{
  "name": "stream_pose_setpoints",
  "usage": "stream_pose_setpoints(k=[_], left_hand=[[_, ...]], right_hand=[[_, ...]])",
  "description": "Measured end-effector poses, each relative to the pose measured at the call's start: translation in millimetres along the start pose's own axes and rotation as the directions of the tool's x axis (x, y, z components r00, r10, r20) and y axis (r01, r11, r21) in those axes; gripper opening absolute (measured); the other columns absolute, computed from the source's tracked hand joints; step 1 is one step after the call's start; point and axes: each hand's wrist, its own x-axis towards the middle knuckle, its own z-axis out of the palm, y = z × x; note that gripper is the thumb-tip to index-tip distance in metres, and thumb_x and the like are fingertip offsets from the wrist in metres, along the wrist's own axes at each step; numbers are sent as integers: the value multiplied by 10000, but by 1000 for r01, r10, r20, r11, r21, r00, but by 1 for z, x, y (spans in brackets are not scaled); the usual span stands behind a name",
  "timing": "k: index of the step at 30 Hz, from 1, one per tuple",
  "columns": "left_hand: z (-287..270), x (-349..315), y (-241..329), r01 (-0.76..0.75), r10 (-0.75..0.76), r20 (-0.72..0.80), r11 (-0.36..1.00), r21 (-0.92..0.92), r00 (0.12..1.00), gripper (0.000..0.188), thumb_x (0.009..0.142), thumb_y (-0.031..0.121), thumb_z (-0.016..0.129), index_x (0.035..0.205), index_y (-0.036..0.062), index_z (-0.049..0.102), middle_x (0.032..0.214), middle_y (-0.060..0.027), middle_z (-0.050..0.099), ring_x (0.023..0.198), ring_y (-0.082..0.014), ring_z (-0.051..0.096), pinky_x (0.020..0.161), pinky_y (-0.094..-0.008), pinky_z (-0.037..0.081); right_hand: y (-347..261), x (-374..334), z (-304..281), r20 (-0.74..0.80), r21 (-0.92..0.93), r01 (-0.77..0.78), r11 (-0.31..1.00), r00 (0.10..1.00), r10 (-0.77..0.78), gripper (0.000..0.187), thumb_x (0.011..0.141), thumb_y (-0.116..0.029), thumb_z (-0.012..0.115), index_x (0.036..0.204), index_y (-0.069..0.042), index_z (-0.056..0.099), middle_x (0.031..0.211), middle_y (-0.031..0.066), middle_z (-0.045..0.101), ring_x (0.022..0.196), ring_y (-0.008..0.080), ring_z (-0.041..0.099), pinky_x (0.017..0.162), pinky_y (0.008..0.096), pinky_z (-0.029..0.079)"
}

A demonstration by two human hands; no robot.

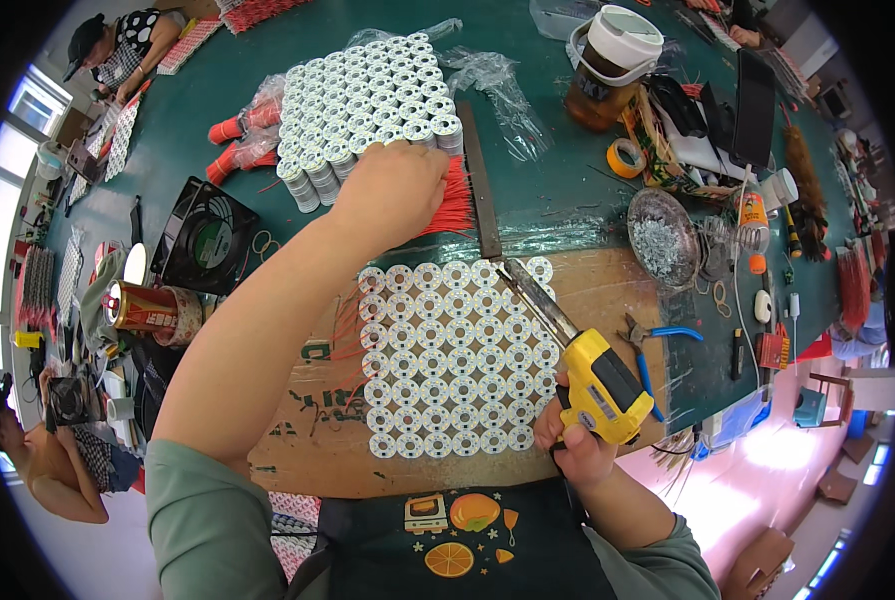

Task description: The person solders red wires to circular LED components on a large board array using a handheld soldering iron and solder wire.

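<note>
At the lower right corner of the panel of round circuit boards (452,361), the right hand (579,450) has its fingers wrapped around the handle of a yellow-and-black soldering gun (607,390). The gun's long axis runs aslant, its metal nose pointing up-left and away from the person, across the panel's upper right part. The handle is mostly hidden in the palm; whether the tip touches a board is hard to make out. The gun's body bears a small label, too small to read.

The panel lies squarely on a brown cardboard sheet (622,290), partly printed with dark lettering. Beyond the panel, the left hand (397,190) reaches over red wires (454,205), hiding some of them; its fingertips are turned away, so I cannot tell whether they grasp anything. Just past that hand, a stack of similar panels (367,95) stands on the green counter (577,215). Farther beyond the panel, to its right, a white-lidded jug (607,75) carries dark lettering.
</note>
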Motion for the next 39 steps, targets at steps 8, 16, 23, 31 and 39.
stream_pose_setpoints(k=[8, 16, 23, 31, 39], left_hand=[[-48, -20, -18, -48, 33, 253, 997, 54, 967, 128, 864, 129, 616, 911, 14, 648, 894, -187, 676, 900, -359, 662, 804, -480, 520], [-79, -27, -25, -186, -114, 653, 909, 372, 749, 122, 804, 95, 652, 882, 23, 714, 889, -173, 712, 851, -355, 702, 719, -449, 560], [-74, -30, -24, -197, -125, 692, 909, 367, 710, 99, 797, 75, 652, 844, 19, 718, 868, -180, 710, 821, -354, 705, 723, -449, 560], [-70, -34, -23, -199, -127, 669, 900, 389, 733, 115, 796, 75, 642, 866, 24, 719, 893, -177, 710, 860, -348, 705, 753, -443, 561], [-62, -74, -17, -165, -55, 422, 868, 468, 905, 121, 819, 94, 642, 912, 42, 699, 932, -137, 649, 934, -306, 647, 787, -397, 536]], right_hand=[[-4, -3, 1, -21, 35, -2, 999, 1000, 2, 819, 833, -387, 800, 1430, -21, 376, 769, 26, 501, 627, 145, 496, 568, 301, 426], [-9, 2, 8, -35, 13, 57, 998, 998, -56, 744, 862, -352, 763, 1392, 33, 410, 699, 9, 472, 601, 113, 452, 569, 275, 429], [-7, 2, 4, -30, -14, 47, 999, 998, -47, 783, 847, -392, 778, 1386, 21, 387, 741, 34, 495, 603, 151, 504, 539, 292, 450], [-4, 3, 1, -21, -39, 81, 996, 996, -82, 763, 856, -392, 765, 1372, 26, 388, 727, 32, 494, 590, 144, 507, 522, 279, 449], [-3, 5, 3, -23, -30, 69, 997, 997, -70, 758, 842, -397, 777, 1356, 11, 399, 723, 27, 488, 579, 145, 506, 513, 289, 446]])
